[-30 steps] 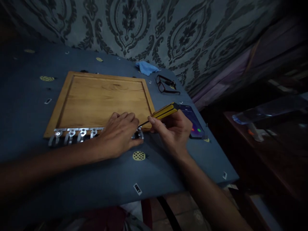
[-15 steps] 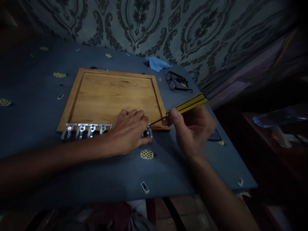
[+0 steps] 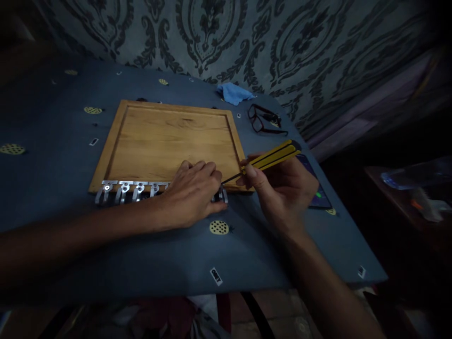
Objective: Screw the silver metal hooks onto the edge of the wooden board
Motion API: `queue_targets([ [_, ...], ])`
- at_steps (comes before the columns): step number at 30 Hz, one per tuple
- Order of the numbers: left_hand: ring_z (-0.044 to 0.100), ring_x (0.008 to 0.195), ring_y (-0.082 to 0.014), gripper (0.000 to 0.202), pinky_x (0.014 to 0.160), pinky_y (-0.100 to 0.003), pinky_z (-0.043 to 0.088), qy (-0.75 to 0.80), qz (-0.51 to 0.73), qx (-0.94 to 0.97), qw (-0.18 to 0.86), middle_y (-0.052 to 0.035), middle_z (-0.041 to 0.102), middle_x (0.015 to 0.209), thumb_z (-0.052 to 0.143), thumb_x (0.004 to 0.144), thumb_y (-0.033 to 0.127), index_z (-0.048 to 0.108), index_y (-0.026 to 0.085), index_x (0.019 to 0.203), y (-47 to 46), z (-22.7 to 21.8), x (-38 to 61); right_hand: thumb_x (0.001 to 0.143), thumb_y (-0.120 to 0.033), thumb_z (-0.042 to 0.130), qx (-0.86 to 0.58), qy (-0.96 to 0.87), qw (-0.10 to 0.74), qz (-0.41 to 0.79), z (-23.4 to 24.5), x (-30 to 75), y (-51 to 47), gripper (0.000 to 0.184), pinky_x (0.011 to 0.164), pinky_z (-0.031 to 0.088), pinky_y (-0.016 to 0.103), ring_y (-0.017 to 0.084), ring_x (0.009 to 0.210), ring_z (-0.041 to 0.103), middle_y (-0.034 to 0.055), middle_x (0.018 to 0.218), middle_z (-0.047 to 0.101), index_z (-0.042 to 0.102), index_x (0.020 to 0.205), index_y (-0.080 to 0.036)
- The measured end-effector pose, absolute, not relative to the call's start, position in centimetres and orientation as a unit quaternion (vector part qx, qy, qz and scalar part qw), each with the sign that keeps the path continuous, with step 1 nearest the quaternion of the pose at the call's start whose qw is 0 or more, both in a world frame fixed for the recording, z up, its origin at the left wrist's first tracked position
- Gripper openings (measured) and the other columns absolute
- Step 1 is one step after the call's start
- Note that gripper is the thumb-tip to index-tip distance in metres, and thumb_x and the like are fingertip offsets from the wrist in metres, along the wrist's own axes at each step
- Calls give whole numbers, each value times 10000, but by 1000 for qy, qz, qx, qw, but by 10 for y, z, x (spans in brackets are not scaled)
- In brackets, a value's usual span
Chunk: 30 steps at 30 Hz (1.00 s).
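A shallow-framed wooden board (image 3: 176, 136) lies on the table. Along its near edge runs a metal rail with several hooks (image 3: 140, 187), a screw head showing at its left end. My left hand (image 3: 194, 193) presses over the right part of the rail, fingers curled on top and thumb along the near side, hiding several hooks. In my right hand (image 3: 278, 188) is a yellow and black screwdriver (image 3: 273, 157), tilted with its handle up to the right. The shaft points down to the rail's right end, beside my left fingers; whether the tip sits in a screw is hard to see.
Eyeglasses (image 3: 264, 120) and a crumpled blue cloth (image 3: 234, 93) lie toward the back right of the blue patterned table cover (image 3: 169, 263). A phone (image 3: 319, 190) is partly behind my right hand. The table's right edge drops beyond it; a patterned wall stands behind.
The view has shifted slightly, so everything sits a little farther right. My right fingers have changed position around the screwdriver's handle, which has turned. The phone shows more. My left hand stays on the rail.
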<state>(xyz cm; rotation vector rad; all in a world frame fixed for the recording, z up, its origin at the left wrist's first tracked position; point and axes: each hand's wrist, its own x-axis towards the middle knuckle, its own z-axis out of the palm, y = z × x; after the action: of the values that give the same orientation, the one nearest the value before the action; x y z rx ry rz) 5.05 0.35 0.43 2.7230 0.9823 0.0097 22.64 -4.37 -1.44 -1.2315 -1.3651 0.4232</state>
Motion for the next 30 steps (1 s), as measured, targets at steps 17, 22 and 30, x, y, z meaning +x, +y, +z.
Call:
queue_targets([
  [17, 588, 1154, -331, 463, 972, -459, 427, 333, 3, 935, 121, -129, 635, 1162, 673, 962, 517, 638, 119, 1196, 4, 2, 51, 700, -434, 934, -549, -582, 582, 143, -9, 219, -43, 331, 447, 515, 245, 113, 496, 593, -51, 670, 643, 661, 715, -247],
  [22, 595, 1142, -322, 432, 956, -436, 429, 332, 10, 936, 117, -121, 639, 1140, 680, 959, 510, 646, 123, 1149, 4, 4, 50, 683, -445, 944, -530, -563, 593, 223, -5, 224, -40, 346, 510, 567, 244, 112, 518, 641, -47, 761, 717, 739, 887, -255],
  [30, 601, 1157, -322, 422, 966, -438, 435, 328, 19, 937, 121, -125, 648, 1152, 687, 953, 512, 653, 130, 1129, 5, 2, 49, 825, -453, 843, -492, -591, 568, 293, -1, 236, -39, 279, 596, 638, 268, 149, 602, 739, -11, 822, 785, 793, 1013, -253],
])
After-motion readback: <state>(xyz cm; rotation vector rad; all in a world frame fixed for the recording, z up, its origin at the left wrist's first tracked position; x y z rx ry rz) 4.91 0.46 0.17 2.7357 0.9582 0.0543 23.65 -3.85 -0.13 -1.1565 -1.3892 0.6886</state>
